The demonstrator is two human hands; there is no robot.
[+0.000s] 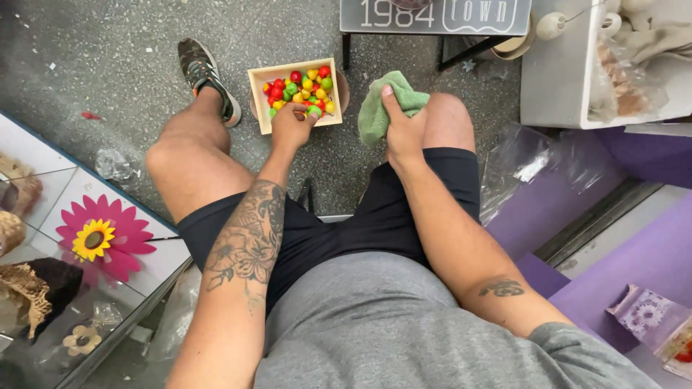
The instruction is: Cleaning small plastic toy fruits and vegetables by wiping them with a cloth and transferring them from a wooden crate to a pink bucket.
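Seated view, left to right. A pink paper flower (101, 238) lies behind glass at far left. My left hand (290, 128) reaches into the square wooden tray (259, 101) on the floor between my knees, its fingers (306, 119) pinched closed on one small green fruit-shaped bead (314, 111) among the red, yellow and green ones. My right hand (402, 133) rests on my right knee, fingers gripping a green cloth (376, 112).

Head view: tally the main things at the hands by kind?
Wooden box of small coloured balls: 1
Green cloth, held in the right hand: 1
Left hand, reaching into the box: 1
Total: 2 things, 2 hands
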